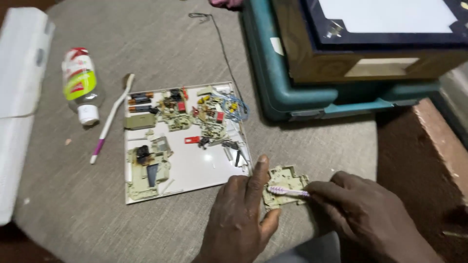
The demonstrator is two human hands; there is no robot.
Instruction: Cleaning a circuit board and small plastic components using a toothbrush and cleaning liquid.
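My left hand holds a small beige plastic housing piece down on the grey cloth, forefinger stretched along its left side, thumb under it. In my right hand is a toothbrush whose white and purple head lies across the piece. Just left of my hands lies a white square panel carrying several taken-apart beige housings, small circuit parts and coloured wires.
A second toothbrush with a purple end and a capped plastic bottle lie to the left. A white roll borders the far left. A teal case with a wooden box on it stands at the back right. A thin black wire runs toward the panel.
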